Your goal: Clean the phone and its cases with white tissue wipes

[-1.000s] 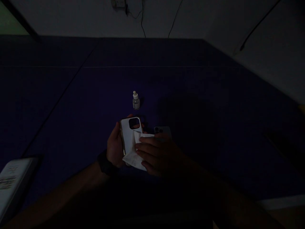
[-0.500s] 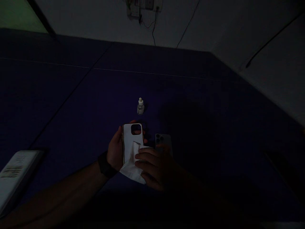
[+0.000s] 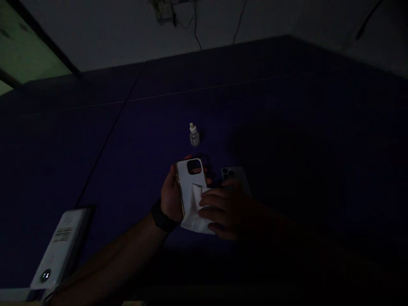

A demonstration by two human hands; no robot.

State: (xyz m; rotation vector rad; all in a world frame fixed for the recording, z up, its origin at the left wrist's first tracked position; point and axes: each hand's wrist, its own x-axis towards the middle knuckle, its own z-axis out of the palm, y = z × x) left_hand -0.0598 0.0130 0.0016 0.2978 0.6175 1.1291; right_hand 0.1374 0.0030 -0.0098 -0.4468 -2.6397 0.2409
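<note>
My left hand (image 3: 171, 195), with a dark band at its wrist, is wrapped round a white phone case (image 3: 188, 180) that has a large camera cutout at its top. In my right hand (image 3: 223, 210) is a white tissue (image 3: 196, 212), pressed over the lower part of the case. The fingers of that hand lie curved on the tissue. A phone (image 3: 237, 174) rests back up on the dark blue surface, partly covered by my right hand. Beyond the case stands a small dropper bottle (image 3: 194, 138) with a white cap, upright.
A white power bank (image 3: 59, 246) with a small lit display lies at the lower left, beside my left forearm. Cables (image 3: 196, 32) hang down the wall at the back. The room is very dark.
The view has tilted and shifted, so everything sits differently in the picture and more of the power bank shows. Both hands keep their hold on the case and the tissue.
</note>
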